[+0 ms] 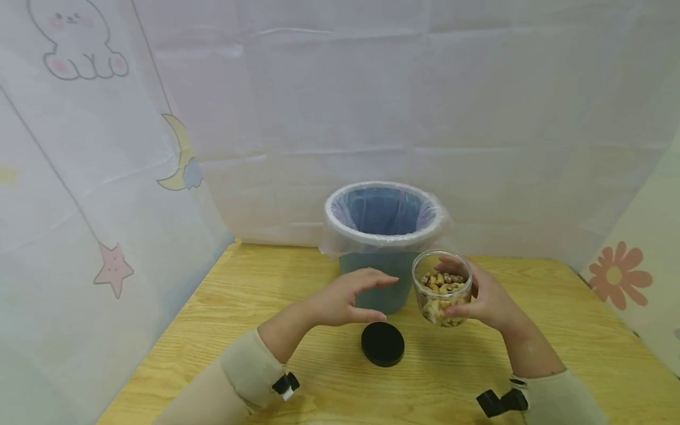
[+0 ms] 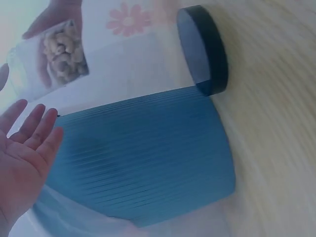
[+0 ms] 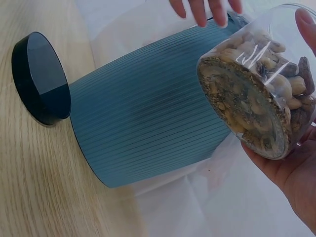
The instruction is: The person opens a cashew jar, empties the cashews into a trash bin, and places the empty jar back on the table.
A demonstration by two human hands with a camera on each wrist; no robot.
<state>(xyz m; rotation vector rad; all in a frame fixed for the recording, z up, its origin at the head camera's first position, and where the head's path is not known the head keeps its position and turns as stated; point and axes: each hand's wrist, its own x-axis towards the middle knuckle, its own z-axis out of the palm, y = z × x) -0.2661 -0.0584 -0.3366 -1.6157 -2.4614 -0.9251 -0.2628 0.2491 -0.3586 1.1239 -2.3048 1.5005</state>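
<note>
My right hand [image 1: 486, 295] grips a clear round jar [image 3: 271, 79] by its side, held up over the table. Mixed nuts [image 1: 443, 283] fill its lower part, with fine crumbs showing through the base in the right wrist view. The jar's top has no lid on it. To the left, my left hand [image 1: 345, 298] hovers with fingers extended and thumb apart, holding nothing. Below it on the table lies a round black lid [image 1: 382, 344]. Behind both hands stands a blue ribbed bin [image 2: 143, 153].
The bin has a white rim [image 1: 340, 227] and a translucent liner bag [image 1: 332, 243] folded over it. A wooden table [image 1: 212, 354] carries everything. Pale printed cloth [image 1: 319, 106] hangs behind and at both sides, close to the table's edges.
</note>
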